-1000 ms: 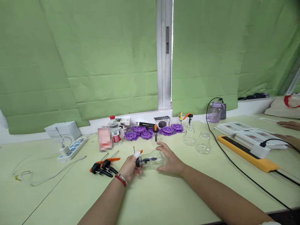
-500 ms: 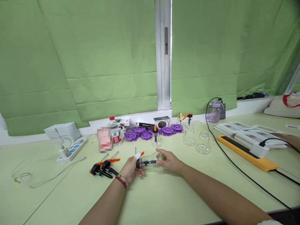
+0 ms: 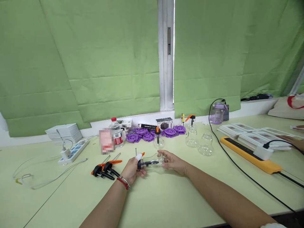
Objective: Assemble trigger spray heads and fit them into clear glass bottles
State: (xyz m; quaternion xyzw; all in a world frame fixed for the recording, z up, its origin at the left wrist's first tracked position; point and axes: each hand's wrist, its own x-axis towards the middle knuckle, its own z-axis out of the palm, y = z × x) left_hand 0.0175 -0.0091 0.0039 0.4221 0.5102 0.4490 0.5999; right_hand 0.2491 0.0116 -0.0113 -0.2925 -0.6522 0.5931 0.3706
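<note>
A clear, flared bottle (image 3: 154, 157) lies on its side between my hands, just above the table. Its black top (image 3: 140, 164) has an orange lever and a thin metal rod, and a black tube runs inside the bottle. My left hand (image 3: 131, 170), with a white wrap on the thumb, is closed around that top. Around the wide base end curl the fingers of my right hand (image 3: 175, 163). To the left lie two loose black tops (image 3: 108, 167) with orange levers. Behind stands a similar bottle (image 3: 158, 143) with its top fitted.
Purple wheel-shaped parts (image 3: 142, 134) and a drink bottle (image 3: 118, 136) line the back. Two clear bottles (image 3: 206, 148) stand right of them, near another lever top (image 3: 192, 120). A yellow power strip (image 3: 247, 156), a black cable and another person's hand (image 3: 291, 139) are at right; a white strip (image 3: 76, 152) is left.
My right hand has shifted slightly toward the bottle's base end, uncovering more of the clear wall. My left hand keeps its grip on the black top.
</note>
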